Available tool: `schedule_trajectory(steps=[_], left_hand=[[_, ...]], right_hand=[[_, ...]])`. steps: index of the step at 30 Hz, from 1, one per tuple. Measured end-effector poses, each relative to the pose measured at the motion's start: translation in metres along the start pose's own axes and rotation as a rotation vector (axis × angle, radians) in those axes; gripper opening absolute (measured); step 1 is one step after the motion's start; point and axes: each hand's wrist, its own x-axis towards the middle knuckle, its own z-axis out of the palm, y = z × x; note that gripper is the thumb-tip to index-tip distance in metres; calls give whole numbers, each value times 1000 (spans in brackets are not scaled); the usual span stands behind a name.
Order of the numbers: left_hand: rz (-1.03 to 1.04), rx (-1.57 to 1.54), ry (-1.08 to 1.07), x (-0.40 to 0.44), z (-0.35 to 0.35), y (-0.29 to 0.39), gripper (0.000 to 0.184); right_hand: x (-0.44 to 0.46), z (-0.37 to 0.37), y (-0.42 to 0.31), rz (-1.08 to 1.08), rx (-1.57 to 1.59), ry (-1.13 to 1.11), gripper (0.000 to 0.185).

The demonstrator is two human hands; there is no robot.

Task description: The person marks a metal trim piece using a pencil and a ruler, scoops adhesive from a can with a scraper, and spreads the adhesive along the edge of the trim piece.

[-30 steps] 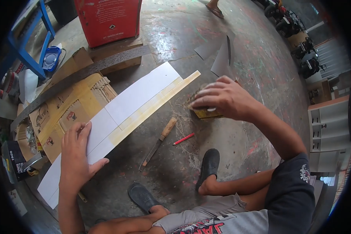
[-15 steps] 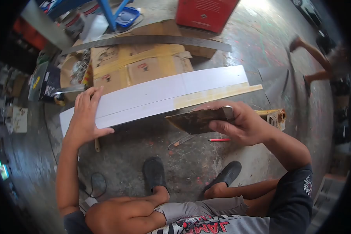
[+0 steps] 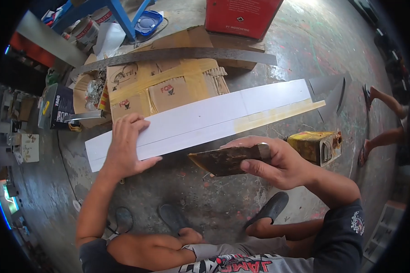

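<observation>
A long white board (image 3: 187, 123) with a pencilled line along it stretches in front of me, its right part edged by a yellowish strip (image 3: 278, 116). My left hand (image 3: 125, 148) grips the board near its left end, fingers over the top and thumb at the near edge. In my right hand (image 3: 275, 166) is a dark, stained flat plate (image 3: 223, 161), pinched under my thumb, with a shiny metal piece at its right end. The plate is held just on the near side of the board; whether they touch I cannot tell.
Behind the board lie a taped cardboard box (image 3: 168, 91) and a curved grey strip (image 3: 182, 54). A red can (image 3: 241, 18) stands at the back. To the right are a stained yellow tin (image 3: 314, 148), dark sheet pieces (image 3: 332, 91) and another person's legs (image 3: 385, 118).
The board and my left hand sit further right and lower in view. My right hand with the plate is slightly lower. The other person's legs have shifted at the right.
</observation>
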Motion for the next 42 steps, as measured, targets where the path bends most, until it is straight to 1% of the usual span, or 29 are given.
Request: schedule_trajectory(steps=[2,5,7,9,11,14,15,16,17,18,20,21,24,25,27,33,36,42], left_hand=[[-3,-32,14,13,9,13,97],[-12,-21,-36,27,12,22,95],[53,-31,-36,27,5,18,84],[142,9,-1,25,0,1,74],[209,106,61,12,-3,-31,64],[-63,-68,72,-13,-34,-80,55],[-171,-113,95,-29,-39,-103,54],[-274,-160,116,-47,-39,-129,53],[-374,-208,137,-59,-41,-146,52],[-466,-371,57,-65,-46,-154,52],[-637,-706,-101,-77,-49,-169,51],[-571,-854,-92,-79,-40,-174,53],[-536,-831,-220,-70,-25,-179,47],[-519,-889,-257,-68,-19,-185,46],[-472,-1004,-344,-61,-8,-193,46],[-328,-1150,-327,-56,-12,-188,45],[-313,-1154,-306,-54,-9,-187,46],[-269,-1163,-323,-53,-6,-191,41]], right_hand=[[-1,4,5,21,115,71,41],[-5,14,12,93,248,162,45],[-1,27,0,122,238,196,45],[3,44,-6,77,174,248,45],[13,64,-10,-29,69,276,44],[37,99,-25,-155,-245,237,45],[46,113,-22,-218,-349,237,48],[55,131,-45,-229,-585,195,54],[65,145,-49,-249,-671,177,54],[74,158,-51,-268,-758,160,54],[96,188,-42,-379,-930,152,59],[108,202,-36,-435,-1014,151,61],[136,245,-22,-425,-1188,130,63],[142,257,-16,-402,-1257,99,62],[153,275,-5,-369,-1286,64,63],[172,295,15,-279,-1372,69,67],[175,302,22,-224,-1381,77,68],[177,313,27,-180,-1394,95,69]])
